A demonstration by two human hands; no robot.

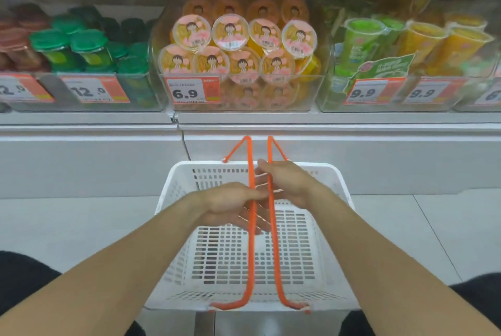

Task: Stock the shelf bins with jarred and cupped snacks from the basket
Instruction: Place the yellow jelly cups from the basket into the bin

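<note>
We had the white perforated plastic basket [320, 232] low in front of us, between our knees, its long axis running from our body toward the shelf. Its two thin orange handles [252, 216] were raised and stood side by side along that same axis, down the middle of the basket.

Our left hand [230, 205] lay against the left handle from the left, fingers straight and relaxed, reaching under or past the strap, not curled round it. Our right hand [287, 184] was just beyond it, a little nearer the shelf, fingers extended across both handles. Neither hand looked clamped on anything; whether a fingertip hooked a strap we could not tell.

Through the slotted floor and walls we saw no jar or cup inside, so we judged the basket emptied and the stocking about done. The goods sat straight ahead and above the hands: the clear bin of round cartoon-lidded jelly cups [245, 59] directly over the handles, the green-capped jars [89, 48] up to the left, the tall green and orange cups [412, 43] up to the right.

Both hands were equally near the handles, so any lift would have to gather the two straps together at the middle.
</note>
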